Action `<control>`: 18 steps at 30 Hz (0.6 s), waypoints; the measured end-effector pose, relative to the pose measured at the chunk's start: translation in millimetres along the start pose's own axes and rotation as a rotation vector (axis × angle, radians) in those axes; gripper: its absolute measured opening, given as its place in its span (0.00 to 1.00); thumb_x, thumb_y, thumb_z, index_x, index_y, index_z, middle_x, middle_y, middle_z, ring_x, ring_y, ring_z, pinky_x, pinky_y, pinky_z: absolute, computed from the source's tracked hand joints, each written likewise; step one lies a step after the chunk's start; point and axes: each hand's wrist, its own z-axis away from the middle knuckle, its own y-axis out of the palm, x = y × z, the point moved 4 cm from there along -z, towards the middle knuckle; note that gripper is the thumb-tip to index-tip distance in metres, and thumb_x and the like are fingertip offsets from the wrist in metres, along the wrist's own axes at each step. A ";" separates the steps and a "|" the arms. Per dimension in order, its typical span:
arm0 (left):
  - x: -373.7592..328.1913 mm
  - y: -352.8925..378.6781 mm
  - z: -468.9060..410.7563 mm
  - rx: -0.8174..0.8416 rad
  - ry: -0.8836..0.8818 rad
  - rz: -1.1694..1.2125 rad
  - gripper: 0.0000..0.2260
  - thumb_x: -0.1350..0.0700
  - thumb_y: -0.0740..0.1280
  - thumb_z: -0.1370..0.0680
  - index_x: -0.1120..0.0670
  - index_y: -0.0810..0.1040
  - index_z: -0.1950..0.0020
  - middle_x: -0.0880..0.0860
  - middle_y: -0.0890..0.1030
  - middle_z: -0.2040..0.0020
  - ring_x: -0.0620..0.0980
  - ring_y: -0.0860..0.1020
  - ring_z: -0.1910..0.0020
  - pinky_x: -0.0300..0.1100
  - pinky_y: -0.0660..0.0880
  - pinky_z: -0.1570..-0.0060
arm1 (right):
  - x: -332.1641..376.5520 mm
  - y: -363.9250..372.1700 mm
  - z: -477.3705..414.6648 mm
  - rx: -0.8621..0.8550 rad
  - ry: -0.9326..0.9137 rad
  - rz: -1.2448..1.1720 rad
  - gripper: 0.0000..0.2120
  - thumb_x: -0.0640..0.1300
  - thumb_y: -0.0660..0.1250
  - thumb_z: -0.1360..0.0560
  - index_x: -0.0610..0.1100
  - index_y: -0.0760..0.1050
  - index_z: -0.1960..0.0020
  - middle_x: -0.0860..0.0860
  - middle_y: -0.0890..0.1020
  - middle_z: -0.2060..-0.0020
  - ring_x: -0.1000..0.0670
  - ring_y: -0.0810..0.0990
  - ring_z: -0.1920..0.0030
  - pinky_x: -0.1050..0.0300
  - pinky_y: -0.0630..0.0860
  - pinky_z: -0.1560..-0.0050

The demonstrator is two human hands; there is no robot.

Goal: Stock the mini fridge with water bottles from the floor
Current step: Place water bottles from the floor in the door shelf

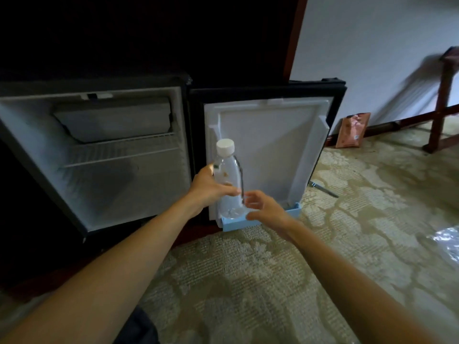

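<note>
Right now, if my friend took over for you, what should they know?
Left hand grips the water bottle around its middle.
Right hand hovers open beside the bottle's base, holding nothing.
The bottle stands upright, base in the light blue door shelf of the open mini fridge.
Done: this one bottle, nearly placed; no others show inside.
Left: let go, then bring more bottles.

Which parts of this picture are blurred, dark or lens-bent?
Head view: the wooden stand at right is smeared by motion blur; the area above the fridge is nearly black; the fridge edges splay from the wide lens; the water bottle looks fairly sharp.
</note>
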 end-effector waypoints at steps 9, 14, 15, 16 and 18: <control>13.8 25.8 -50.4 0.196 0.024 -0.091 0.33 0.65 0.78 0.39 0.56 0.71 0.36 0.52 0.78 0.43 0.52 0.76 0.42 0.44 0.76 0.46 | -17.6 6.9 -72.3 0.058 0.028 -0.097 0.23 0.29 0.71 0.34 0.45 0.74 0.43 0.48 0.81 0.51 0.49 0.80 0.49 0.59 0.78 0.49; 29.0 32.5 -65.0 0.257 0.035 -0.196 0.32 0.67 0.73 0.33 0.54 0.68 0.31 0.53 0.73 0.34 0.51 0.71 0.34 0.44 0.70 0.38 | -39.1 13.1 -97.2 -0.137 0.084 -0.025 0.27 0.33 0.74 0.40 0.42 0.76 0.42 0.43 0.82 0.49 0.43 0.80 0.47 0.45 0.78 0.44; 33.3 32.8 -64.4 0.273 0.043 -0.208 0.31 0.67 0.71 0.31 0.55 0.67 0.30 0.53 0.73 0.32 0.51 0.70 0.32 0.43 0.68 0.36 | -46.0 15.5 -100.9 -0.173 0.101 -0.013 0.28 0.35 0.74 0.41 0.42 0.75 0.41 0.43 0.82 0.48 0.43 0.80 0.46 0.44 0.78 0.44; 38.0 32.6 -63.3 0.283 0.039 -0.222 0.29 0.66 0.69 0.28 0.56 0.65 0.28 0.53 0.71 0.31 0.51 0.69 0.31 0.43 0.67 0.34 | -52.7 17.3 -103.2 -0.208 0.121 -0.009 0.30 0.35 0.75 0.42 0.42 0.74 0.40 0.44 0.82 0.48 0.43 0.80 0.46 0.45 0.78 0.43; 51.3 30.4 -61.2 0.291 0.005 -0.236 0.26 0.65 0.65 0.25 0.55 0.64 0.27 0.54 0.70 0.29 0.50 0.69 0.30 0.42 0.66 0.32 | -62.6 23.0 -106.3 -0.261 0.162 -0.016 0.30 0.33 0.75 0.40 0.43 0.73 0.39 0.46 0.81 0.48 0.45 0.79 0.47 0.50 0.78 0.44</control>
